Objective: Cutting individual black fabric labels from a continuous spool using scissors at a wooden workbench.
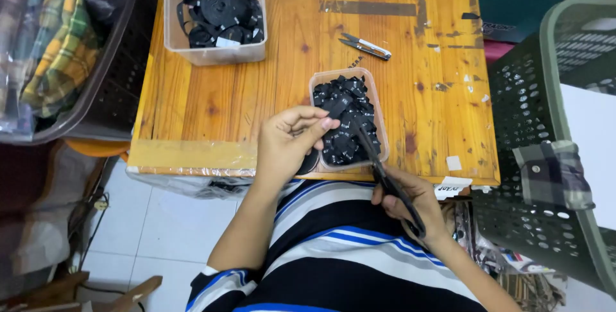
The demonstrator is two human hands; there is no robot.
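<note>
Head view: left hand (289, 142) pinches a black label strip (338, 108) between its fingers (321, 122), above the small clear tub (381, 119) of cut labels. Right hand (417, 209) grips black scissors (385, 174), blades meeting the strip just right of those fingers, over the wooden worktop (212, 94).

A worn orange-brown wooden table (212, 94) with strips of tape along its near edge stands on a floor of pale square tiles (160, 228). To its left sits a dark perforated plastic crate (122, 87) lined with clear plastic and filled with folded plaid cloth (61, 42). To its right stands a green perforated plastic basket (545, 222). The light is even and bright.
</note>
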